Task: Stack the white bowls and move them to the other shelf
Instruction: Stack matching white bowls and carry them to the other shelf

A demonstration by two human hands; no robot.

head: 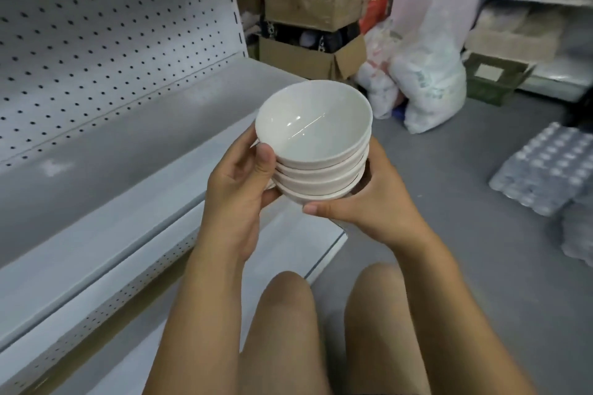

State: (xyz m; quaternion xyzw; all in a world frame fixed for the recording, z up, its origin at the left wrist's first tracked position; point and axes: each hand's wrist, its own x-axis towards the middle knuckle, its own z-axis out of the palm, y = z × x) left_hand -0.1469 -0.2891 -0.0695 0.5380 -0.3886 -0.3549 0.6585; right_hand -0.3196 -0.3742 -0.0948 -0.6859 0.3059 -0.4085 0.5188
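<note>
While beside white perforated metal shelving (112,144) at nine o'clock, holds a nested stack of glossy white round bowls (314,138) mid-air. Clasps its nine o'clock side with curled left hand (237,189), its four o'clock side with curled right hand (375,202).

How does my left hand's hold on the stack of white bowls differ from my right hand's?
The left hand grips the stack of glossy white bowls from its left side, thumb high, just below the top bowl's rim; the right hand cups it from the right, thumb low at the bottom bowl. The left thumb points up, the right thumb leftward. Both hold the stack in the air.
</note>
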